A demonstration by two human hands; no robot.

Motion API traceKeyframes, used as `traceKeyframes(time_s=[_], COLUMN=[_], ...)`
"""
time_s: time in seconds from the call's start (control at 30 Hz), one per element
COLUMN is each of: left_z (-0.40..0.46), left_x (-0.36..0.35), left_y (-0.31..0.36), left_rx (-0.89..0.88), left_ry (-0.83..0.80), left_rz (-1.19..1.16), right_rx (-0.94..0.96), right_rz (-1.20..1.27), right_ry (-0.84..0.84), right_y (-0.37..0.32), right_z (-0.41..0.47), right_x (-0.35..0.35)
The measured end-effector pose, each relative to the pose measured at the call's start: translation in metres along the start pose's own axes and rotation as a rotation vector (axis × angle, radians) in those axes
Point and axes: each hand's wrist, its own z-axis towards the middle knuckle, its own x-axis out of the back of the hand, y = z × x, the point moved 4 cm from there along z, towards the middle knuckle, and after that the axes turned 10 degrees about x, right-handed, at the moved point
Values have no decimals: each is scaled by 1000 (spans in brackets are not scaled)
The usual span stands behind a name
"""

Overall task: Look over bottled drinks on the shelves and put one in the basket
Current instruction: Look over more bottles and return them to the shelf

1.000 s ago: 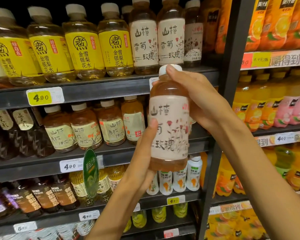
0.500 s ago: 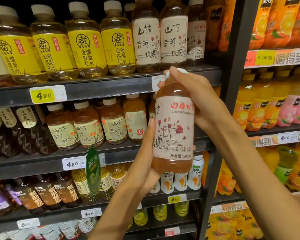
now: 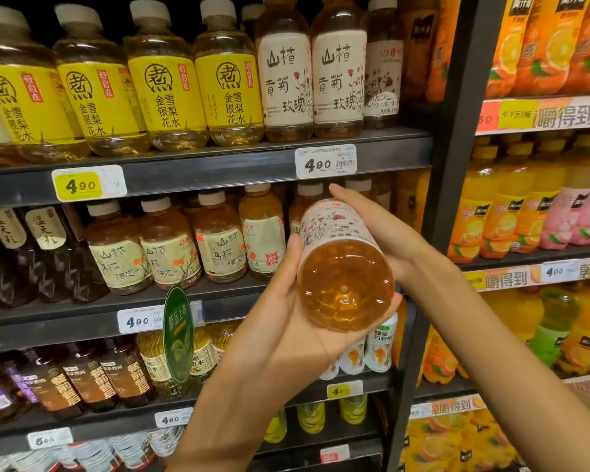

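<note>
The tilted bottle (image 3: 344, 284) is clear, glossy plastic with a matt paper-like label; the shelf edge (image 3: 218, 172) looks dark matt metal.

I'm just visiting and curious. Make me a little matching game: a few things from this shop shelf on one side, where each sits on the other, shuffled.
Things:
1. yellow-label bottles
2. held bottle
3. green oval tag
4. pink-label bottles

Places:
A. right shelving bay
B. top shelf, left
C. between left hand and right hand
D. clipped below second shelf

Pairs: 1-B, 2-C, 3-D, 4-A
</note>
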Motion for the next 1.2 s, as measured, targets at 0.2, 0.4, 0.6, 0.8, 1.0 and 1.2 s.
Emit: traceKeyframes(time_s=[0.2,0.4,0.6,0.8,1.0,1.2], left_z=[0,7,11,30,49,58], left_x=[11,24,15,14,0,-23], left_y=[-13,-4,25,34,41,60], left_rx=[31,-297,-670,-772,-791,-1009], left_ry=[-108,50,96,174,188,232], left_rz=[-45,576,1029,1275,1311,1302], right_rx=[234,663,848,1228,1289,1221], right_rz=[-184,-444,-719,-895,-1066,-864], right_ry=[-48,-144,-162,2,-41,119], right_y=[-16,-44,-48,-52,-61,-97], right_z=[4,-12,-33,-45,-46,-25], right_x=[-1,-20,-21,-25,-29,-14])
